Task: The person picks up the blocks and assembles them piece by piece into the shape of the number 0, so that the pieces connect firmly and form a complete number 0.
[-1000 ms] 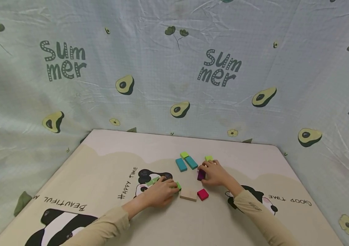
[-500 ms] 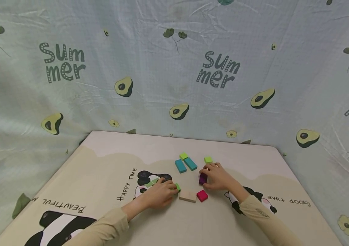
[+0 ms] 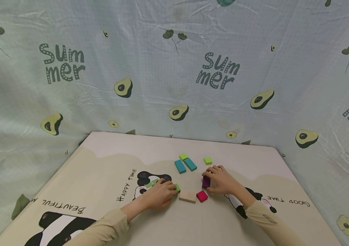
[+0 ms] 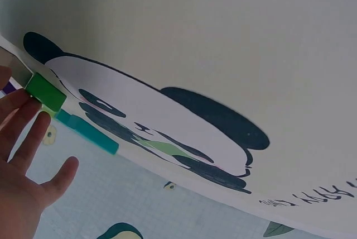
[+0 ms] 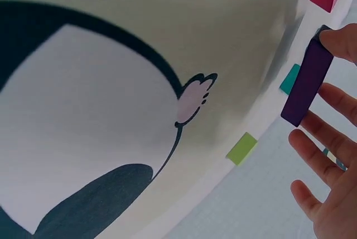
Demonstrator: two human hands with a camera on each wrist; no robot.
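Note:
In the head view, my left hand [image 3: 159, 194] is low over the table, its fingers curved at a green block [image 3: 177, 188]. The left wrist view shows fingers on the green block [image 4: 47, 91]; the far fingers are spread off it. A plain wooden block [image 3: 187, 196] lies right beside the green one. My right hand [image 3: 222, 180] holds a dark purple block [image 3: 206, 182] between thumb and fingers. In the right wrist view, the thumb is at one end of the purple block [image 5: 307, 80], the other fingers stretched out. A red block [image 3: 202, 196] lies just nearer than it.
Two teal blocks [image 3: 180, 166] lie farther back, with a lime block [image 3: 183, 156] touching behind them. Another lime block [image 3: 207, 160] sits behind my right hand. A printed fabric [image 3: 149, 68] hangs behind the panda-patterned table [image 3: 125, 153].
My right hand has moved slightly right and nearer, bringing the purple block away from the teal ones. The lime block behind it is now fully visible. My left hand has stayed about still.

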